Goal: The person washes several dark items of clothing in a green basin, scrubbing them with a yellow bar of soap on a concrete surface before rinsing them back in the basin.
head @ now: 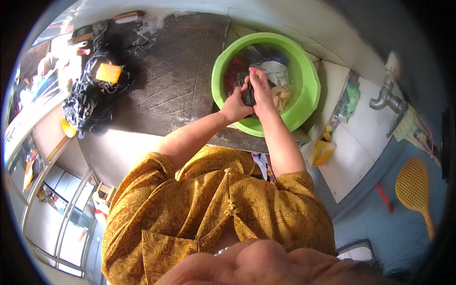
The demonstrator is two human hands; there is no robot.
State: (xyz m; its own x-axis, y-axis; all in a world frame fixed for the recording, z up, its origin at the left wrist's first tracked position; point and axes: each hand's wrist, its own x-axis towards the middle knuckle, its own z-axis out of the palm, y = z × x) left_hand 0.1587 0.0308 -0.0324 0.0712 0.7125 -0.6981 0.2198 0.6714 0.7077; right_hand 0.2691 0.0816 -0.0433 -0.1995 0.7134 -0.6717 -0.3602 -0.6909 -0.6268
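Note:
In front of me stands a light green plastic tub (311,85) with water and wet cloths in it. Both of my hands are over it, with a bunched dark cloth (248,96) between them. My left hand (236,106) grips the cloth from the left, thumb towards the other hand. Against its right side lies my wet right hand (263,93), fingers extended and palm turned inward. A white cloth (275,72) and a beige cloth (280,96) lie beside my right hand. Reddish cloth (233,69) shows at the tub's left, partly under water.
On the dark stone slab (167,71), an orange soap bar (108,73) rests on black wet clothes (89,103). A scrub brush (128,17) lies at the back. At right are a metal tap (384,99), a yellow packet (323,152) and a yellow perforated paddle (411,183).

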